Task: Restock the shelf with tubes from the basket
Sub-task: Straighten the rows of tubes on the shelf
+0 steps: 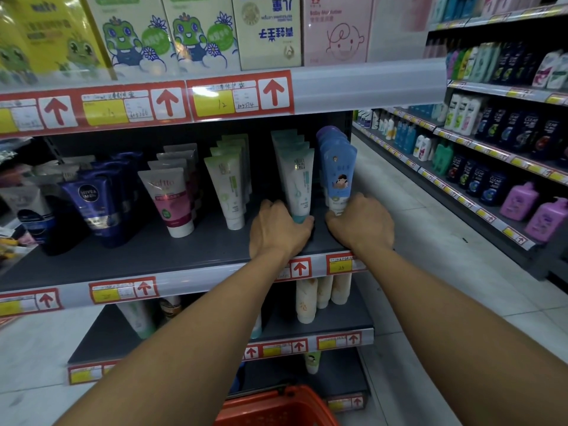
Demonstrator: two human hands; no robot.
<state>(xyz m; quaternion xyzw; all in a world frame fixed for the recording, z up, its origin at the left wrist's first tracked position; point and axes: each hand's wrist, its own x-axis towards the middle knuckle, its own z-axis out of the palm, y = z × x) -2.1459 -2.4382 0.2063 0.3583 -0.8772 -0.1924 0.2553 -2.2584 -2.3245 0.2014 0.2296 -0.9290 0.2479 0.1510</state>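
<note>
My left hand (278, 230) clamps the upright teal-capped tube's (297, 182) base; right hand (361, 224) curls on the blue tube (338, 176) (just beside).

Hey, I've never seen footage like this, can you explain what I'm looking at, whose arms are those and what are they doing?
There is no machine here. A person wears a camera on the head, so you look down their own arms at a shop shelf. Rows of upright tubes stand on it. The left hand grips the base of a white and teal tube at the front of its row. The right hand holds the bottom of a blue tube in the next row. An orange basket sits below, at the picture's bottom edge; its contents are not visible.
</note>
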